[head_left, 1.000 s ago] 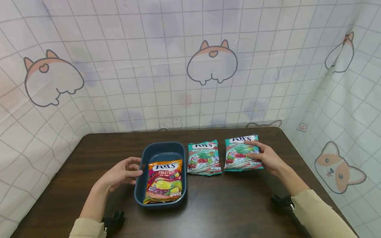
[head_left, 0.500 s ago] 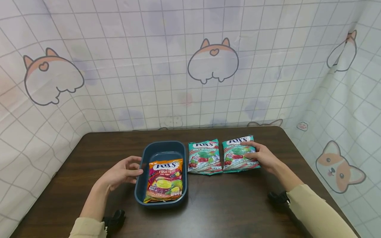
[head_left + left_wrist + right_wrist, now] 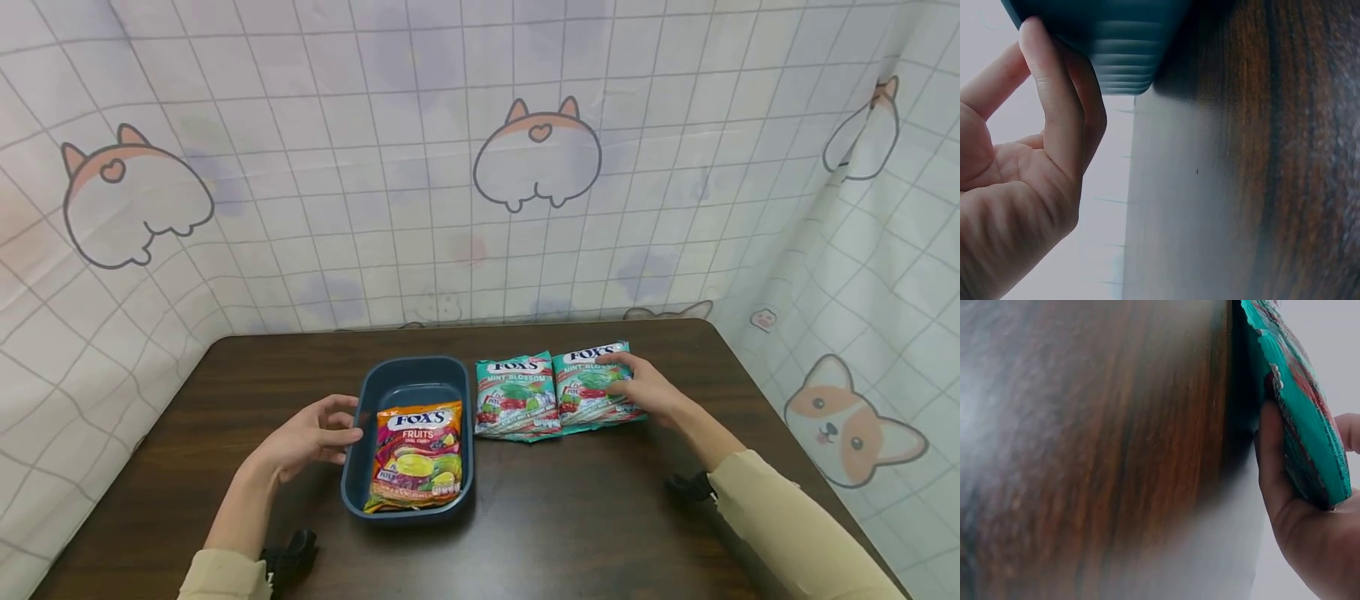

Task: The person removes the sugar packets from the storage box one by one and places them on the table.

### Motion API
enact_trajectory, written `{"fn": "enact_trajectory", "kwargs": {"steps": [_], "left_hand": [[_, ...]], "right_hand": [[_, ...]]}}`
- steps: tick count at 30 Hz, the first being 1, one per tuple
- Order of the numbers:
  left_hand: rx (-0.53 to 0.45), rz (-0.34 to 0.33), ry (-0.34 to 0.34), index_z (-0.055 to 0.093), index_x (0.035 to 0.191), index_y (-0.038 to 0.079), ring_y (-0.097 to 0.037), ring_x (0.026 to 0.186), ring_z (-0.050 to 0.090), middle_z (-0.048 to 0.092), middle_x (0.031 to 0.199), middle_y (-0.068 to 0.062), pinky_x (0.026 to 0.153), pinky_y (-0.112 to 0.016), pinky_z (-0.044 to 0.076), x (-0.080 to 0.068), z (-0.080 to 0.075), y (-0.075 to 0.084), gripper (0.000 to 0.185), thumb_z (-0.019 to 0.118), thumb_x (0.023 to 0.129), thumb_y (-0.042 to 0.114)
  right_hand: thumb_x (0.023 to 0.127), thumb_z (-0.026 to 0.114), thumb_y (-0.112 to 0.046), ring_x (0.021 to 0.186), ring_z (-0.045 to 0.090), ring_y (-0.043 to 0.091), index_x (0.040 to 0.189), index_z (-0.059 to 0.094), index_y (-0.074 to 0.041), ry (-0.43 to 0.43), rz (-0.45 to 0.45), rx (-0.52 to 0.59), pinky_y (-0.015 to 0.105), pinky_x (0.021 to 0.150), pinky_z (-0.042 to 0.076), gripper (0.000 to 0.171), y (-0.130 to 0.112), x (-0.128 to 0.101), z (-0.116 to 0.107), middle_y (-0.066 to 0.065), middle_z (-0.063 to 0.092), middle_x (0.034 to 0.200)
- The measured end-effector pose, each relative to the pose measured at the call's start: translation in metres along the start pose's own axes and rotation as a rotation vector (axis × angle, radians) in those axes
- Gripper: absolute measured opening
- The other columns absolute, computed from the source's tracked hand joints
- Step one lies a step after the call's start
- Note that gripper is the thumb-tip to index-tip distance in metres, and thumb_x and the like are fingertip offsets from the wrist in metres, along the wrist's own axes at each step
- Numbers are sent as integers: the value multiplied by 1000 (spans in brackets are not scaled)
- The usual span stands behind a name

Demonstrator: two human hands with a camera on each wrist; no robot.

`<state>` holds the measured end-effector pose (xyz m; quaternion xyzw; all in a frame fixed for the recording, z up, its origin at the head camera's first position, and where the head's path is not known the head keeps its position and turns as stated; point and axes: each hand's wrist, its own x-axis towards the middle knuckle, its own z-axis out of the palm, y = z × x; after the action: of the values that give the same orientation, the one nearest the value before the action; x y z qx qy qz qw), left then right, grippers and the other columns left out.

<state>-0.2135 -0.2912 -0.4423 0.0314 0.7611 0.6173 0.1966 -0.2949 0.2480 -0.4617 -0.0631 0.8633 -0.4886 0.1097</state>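
Free passage over the near tabletop (image 3: 570, 517), the blue tray (image 3: 407, 518) a barrier left of the teal bags (image 3: 516, 400).

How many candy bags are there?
3: a fruit bag in the blue tub, a teal mint bag just right of the tub, and another mint bag held by the right hand. More could hide underneath.

Dark blue oblong bin (image 3: 415, 392), upright, open-topped, with a bright fruit candy bag (image 3: 417, 458) lying label-up inside. Just right of it, a teal mint bag (image 3: 516, 398), label up; close beside that, a second mint bag (image 3: 573, 402), slightly skewed, gripped at its right side.
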Motion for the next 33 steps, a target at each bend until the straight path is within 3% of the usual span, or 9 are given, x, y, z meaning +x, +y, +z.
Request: {"fn": "enact_trajectory", "kwargs": {"steps": [8,14,20,25,28,33], "left_hand": [[-6,-2,-1,33,149,-2,-23,85,62,60,112,-16,76,-36,60,2,2,2,66,72,98,12],[1,-9,5,32,150,-2,-24,87,62,58,113,-17,77,-37,60,1,2,2,64,69,99,10],[-5,-9,4,32,150,-2,-24,87,62,58,115,-17,77,-36,60,1,1,2,65,70,99,12],[-4,-4,4,33,150,-1,-24,87,62,58,116,-18,77,-37,60,2,1,1,69,73,97,15],[-2,-3,3,33,150,-1,-24,88,62,57,116,-18,77,-37,60,2,1,0,69,74,97,16],[-4,-4,8,33,150,-2,-24,88,62,58,115,-18,77,-37,60,0,2,0,68,73,97,14]], "right_hand": [[98,63,-10,115,42,40,147,46,-4,-12,-39,-68,49,87,40,52,-5,2,6,29,34,151],[98,61,-8,125,40,42,145,46,-1,-19,-93,-133,54,97,39,50,-6,3,8,31,34,153],[96,61,-5,122,40,42,144,47,1,-32,-134,-158,51,89,38,50,-4,4,8,32,35,153],[97,65,-8,128,43,46,141,49,4,27,-166,-200,55,91,42,49,-1,1,7,34,36,152],[99,66,-14,119,50,46,140,49,5,83,-165,-211,56,89,45,48,-4,-4,6,35,42,146],[101,64,-16,128,45,50,139,50,7,184,-159,-218,66,102,39,47,-7,-9,6,35,44,143]]}}
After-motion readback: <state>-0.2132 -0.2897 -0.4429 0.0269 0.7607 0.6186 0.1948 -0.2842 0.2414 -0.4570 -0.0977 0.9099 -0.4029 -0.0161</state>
